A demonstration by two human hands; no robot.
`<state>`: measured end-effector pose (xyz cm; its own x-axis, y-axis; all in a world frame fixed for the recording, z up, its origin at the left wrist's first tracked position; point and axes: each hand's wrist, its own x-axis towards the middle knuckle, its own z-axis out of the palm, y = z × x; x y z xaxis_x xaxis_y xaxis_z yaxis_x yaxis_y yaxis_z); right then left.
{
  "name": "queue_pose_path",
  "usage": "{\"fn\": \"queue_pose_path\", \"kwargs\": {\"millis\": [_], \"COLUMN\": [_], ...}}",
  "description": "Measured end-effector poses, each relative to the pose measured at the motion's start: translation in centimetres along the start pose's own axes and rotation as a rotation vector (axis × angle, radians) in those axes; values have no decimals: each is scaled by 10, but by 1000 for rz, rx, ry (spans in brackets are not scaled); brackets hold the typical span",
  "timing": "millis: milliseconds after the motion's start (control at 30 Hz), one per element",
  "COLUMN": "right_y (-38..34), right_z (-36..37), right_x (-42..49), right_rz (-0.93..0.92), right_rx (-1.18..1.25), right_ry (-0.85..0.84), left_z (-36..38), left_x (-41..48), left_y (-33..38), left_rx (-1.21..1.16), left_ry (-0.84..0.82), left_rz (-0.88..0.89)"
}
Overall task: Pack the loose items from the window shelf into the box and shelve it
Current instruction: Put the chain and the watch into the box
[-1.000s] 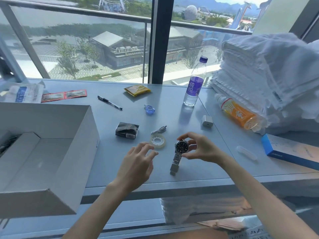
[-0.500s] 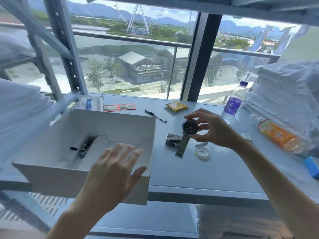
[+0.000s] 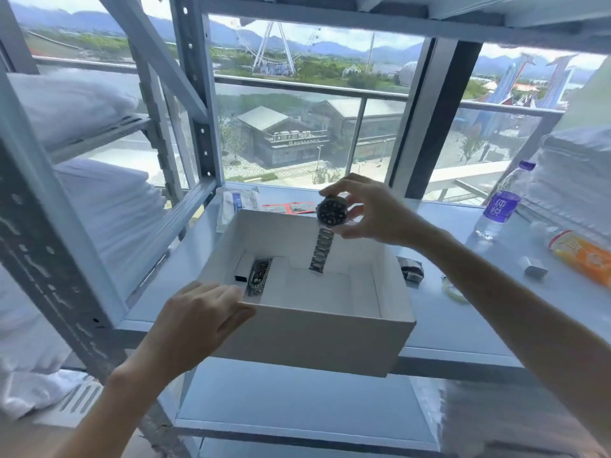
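An open white box (image 3: 317, 338) sits at the front edge of the grey window shelf (image 3: 463, 328). My left hand (image 3: 201, 319) grips the box's near left corner. My right hand (image 3: 370, 211) pinches a black-faced wristwatch (image 3: 331, 211) by its case above the box, and the steel band hangs down into the box's open middle. A dark chain-like item (image 3: 259, 276) and a small black block (image 3: 240, 278) lie in the box's left compartment.
Loose on the shelf: a dark packet (image 3: 410, 269), a tape roll (image 3: 455, 291), a white cube (image 3: 535, 271), an orange bottle (image 3: 585, 259), a purple-labelled water bottle (image 3: 499, 206), red sachets (image 3: 297, 208), a white pouch (image 3: 239, 201). Folded white linen stacks stand left and right.
My right hand carried the watch from over the shelf leftward to above the box. My left hand moved from hovering to gripping the box's near corner. The view shifted left.
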<state>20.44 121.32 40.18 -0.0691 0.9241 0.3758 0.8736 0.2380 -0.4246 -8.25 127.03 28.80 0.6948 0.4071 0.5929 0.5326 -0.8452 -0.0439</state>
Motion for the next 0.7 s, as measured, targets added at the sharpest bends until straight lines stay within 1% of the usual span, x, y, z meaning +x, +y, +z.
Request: {"fn": "queue_pose_path", "kwargs": {"millis": [100, 200, 300, 367, 433, 567, 700], "right_y": [-5, -6, 1, 11, 22, 38, 50], "right_z": [40, 75, 104, 125, 145, 179, 195], "right_x": [23, 41, 57, 67, 74, 75, 74], "right_rz": [44, 99, 171, 199, 209, 225, 143], "right_rx": [54, 119, 233, 255, 228, 150, 61], "right_ry": [-72, -135, -214, -272, -291, -260, -259], "left_z": [1, 4, 7, 9, 9, 9, 9], "left_x": [0, -3, -5, -5, -5, -5, -6], "left_y": [0, -1, -2, -3, -3, -4, -4], "left_rx": [-9, -8, 5, 2, -6, -7, -8], "left_ry": [70, 107, 113, 110, 101, 72, 58], "left_rz": [43, 39, 37, 34, 22, 14, 6]}}
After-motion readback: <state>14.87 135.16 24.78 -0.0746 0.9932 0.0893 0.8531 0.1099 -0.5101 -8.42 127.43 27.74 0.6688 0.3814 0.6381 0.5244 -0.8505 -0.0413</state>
